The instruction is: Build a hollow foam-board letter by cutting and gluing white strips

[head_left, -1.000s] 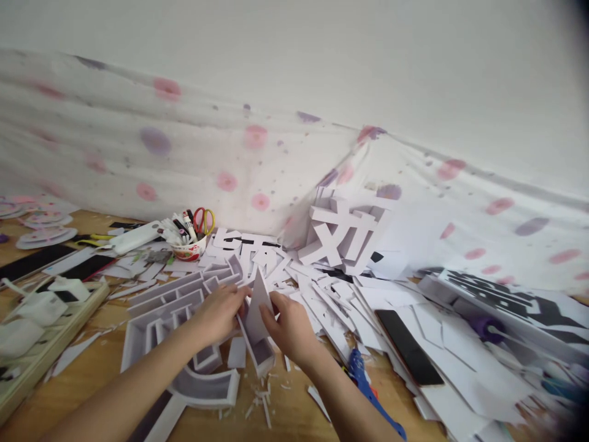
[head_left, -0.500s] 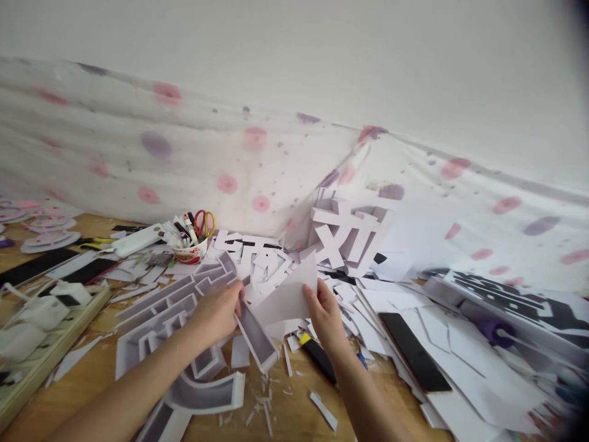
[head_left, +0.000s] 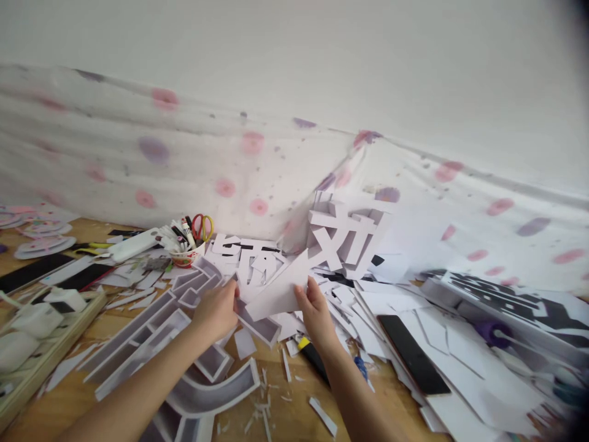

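My left hand (head_left: 217, 312) is closed on the edge of a hollow white foam-board letter (head_left: 181, 393), whose thin upright walls form open channels. Part of that letter lies hidden under my left forearm. My right hand (head_left: 317, 312) pinches a white board piece (head_left: 280, 288) between thumb and fingers. This piece slants above the letter's right-hand channel (head_left: 264, 328); whether it touches the wall there I cannot tell. Just below my right hand lies a black cutter knife with a yellow end (head_left: 313, 359), partly covered by the wrist.
A finished-looking white 3D letter (head_left: 338, 230) stands against the patterned sheet. A cup of pens and scissors (head_left: 186, 255) sits behind. A power strip with chargers (head_left: 50, 344) is at left, a phone (head_left: 411, 356) at right on white sheets. Paper scraps (head_left: 322, 417) litter the wooden table.
The hollow letter has turned and shifted in my left hand, its lower curved part swinging right. My right hand has moved slightly left with the board piece, which now tilts lower.
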`<action>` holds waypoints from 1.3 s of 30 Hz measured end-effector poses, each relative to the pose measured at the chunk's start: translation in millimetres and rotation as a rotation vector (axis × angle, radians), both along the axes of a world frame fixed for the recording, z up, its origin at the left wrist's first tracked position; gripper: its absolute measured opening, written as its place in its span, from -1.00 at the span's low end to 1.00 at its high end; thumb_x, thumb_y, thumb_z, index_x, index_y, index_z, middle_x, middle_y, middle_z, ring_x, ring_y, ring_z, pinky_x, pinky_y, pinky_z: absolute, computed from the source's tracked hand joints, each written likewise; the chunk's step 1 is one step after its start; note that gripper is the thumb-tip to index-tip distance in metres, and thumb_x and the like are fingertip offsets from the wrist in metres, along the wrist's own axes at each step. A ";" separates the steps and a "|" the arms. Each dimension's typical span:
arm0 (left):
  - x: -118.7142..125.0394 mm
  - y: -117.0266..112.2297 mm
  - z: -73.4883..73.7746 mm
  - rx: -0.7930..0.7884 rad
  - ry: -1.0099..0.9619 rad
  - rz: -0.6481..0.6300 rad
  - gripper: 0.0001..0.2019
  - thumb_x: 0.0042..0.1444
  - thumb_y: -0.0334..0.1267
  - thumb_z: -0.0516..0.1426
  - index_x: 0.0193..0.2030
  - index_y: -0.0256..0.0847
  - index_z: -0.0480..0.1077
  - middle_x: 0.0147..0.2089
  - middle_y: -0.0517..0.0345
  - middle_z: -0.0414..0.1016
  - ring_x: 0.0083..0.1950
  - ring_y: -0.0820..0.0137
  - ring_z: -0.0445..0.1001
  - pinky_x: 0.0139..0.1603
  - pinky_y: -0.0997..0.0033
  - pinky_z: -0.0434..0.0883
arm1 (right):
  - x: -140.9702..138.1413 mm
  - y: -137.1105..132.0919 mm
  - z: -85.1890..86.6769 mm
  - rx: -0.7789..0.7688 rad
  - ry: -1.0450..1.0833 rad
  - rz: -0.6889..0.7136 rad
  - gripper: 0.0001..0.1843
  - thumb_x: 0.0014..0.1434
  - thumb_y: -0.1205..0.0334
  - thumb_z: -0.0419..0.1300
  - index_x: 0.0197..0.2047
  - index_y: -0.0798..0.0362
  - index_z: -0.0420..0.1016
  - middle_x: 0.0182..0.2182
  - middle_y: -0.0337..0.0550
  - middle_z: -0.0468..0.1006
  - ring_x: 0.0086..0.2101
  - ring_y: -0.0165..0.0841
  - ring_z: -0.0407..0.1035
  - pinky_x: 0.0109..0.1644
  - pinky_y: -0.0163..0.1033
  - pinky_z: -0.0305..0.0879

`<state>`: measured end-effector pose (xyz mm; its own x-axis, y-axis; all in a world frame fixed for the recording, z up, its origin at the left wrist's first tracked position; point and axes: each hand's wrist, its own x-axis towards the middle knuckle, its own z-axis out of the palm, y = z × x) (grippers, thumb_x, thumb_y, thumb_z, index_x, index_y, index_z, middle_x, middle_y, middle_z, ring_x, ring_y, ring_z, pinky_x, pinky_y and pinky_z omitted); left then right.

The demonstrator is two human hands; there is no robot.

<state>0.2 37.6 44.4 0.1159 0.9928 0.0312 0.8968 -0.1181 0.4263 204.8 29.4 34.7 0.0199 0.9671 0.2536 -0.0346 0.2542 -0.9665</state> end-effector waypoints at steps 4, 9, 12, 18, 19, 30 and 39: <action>-4.0 -5.5 -10.0 -0.019 -0.062 -0.038 -0.65 -0.32 -0.51 0.14 -0.37 -0.12 0.15 -0.46 0.30 0.46 -0.33 0.34 0.43 -0.35 0.42 0.19 | 4.2 0.3 -5.7 0.003 0.173 -0.032 -0.20 0.00 0.09 0.23 0.20 -0.10 -0.14 -0.28 -0.23 0.47 -0.41 -0.37 0.38 -0.33 -0.24 0.37; -13.0 -17.0 -23.3 -0.044 -0.096 -0.080 -0.67 -0.33 -0.53 0.11 -0.41 -0.12 0.11 -0.49 0.33 0.43 -0.36 0.37 0.39 -0.36 0.44 0.18 | 13.5 -5.2 -5.8 -0.060 0.088 -0.130 -0.50 -0.02 0.08 0.25 -0.02 -0.04 0.20 -0.33 -0.26 0.41 -0.41 -0.40 0.35 -0.35 -0.25 0.39; -19.8 -22.3 -29.2 -0.072 -0.087 -0.111 -0.69 -0.33 -0.52 0.10 -0.43 -0.12 0.12 -0.50 0.34 0.42 -0.37 0.38 0.38 -0.38 0.46 0.15 | 17.3 -11.6 -5.4 -0.166 0.109 0.018 -0.45 -0.11 0.08 0.33 -0.06 -0.03 0.25 -0.27 -0.23 0.40 -0.36 -0.37 0.38 -0.35 -0.21 0.44; -27.1 -29.5 -39.1 -0.116 -0.067 -0.162 -0.69 -0.35 -0.56 0.04 -0.43 -0.13 0.15 -0.50 0.34 0.40 -0.39 0.39 0.37 -0.39 0.47 0.12 | 22.2 -15.1 -14.0 -0.336 0.081 0.096 -0.50 -0.22 0.07 0.38 -0.24 0.04 0.30 -0.45 -0.23 0.48 -0.38 -0.27 0.48 -0.49 -0.31 0.36; -27.3 -29.8 -40.5 -0.118 -0.068 -0.164 -0.70 -0.35 -0.56 0.04 -0.43 -0.13 0.15 -0.50 0.34 0.40 -0.39 0.39 0.37 -0.39 0.47 0.12 | 22.9 -14.5 -15.2 -0.346 0.059 0.076 -0.54 -0.20 0.03 0.36 -0.28 0.06 0.31 -0.48 -0.22 0.49 -0.42 -0.30 0.47 -0.52 -0.34 0.32; -29.1 -34.6 -36.6 -0.051 -0.172 -0.206 -0.73 -0.26 -0.53 0.02 -0.38 -0.13 0.27 -0.38 0.27 0.44 -0.31 0.38 0.38 -0.27 0.43 0.25 | 41.1 14.2 -37.1 -0.307 -0.230 -0.119 -0.69 0.04 -0.03 0.05 -0.45 0.07 0.36 -0.75 -0.31 0.36 -0.75 -0.50 0.17 -0.70 -0.41 0.02; -43.9 -27.2 -40.5 0.084 -0.393 -0.071 -0.82 -0.03 -0.19 0.06 -0.26 -0.11 0.33 -0.27 0.16 0.43 -0.21 0.32 0.41 -0.16 0.33 0.36 | 41.8 64.5 -59.7 -0.269 -0.478 -0.302 -0.35 0.11 0.12 0.03 0.25 0.06 -0.01 0.00 0.04 0.45 -0.17 -0.27 0.44 -0.18 -0.17 0.37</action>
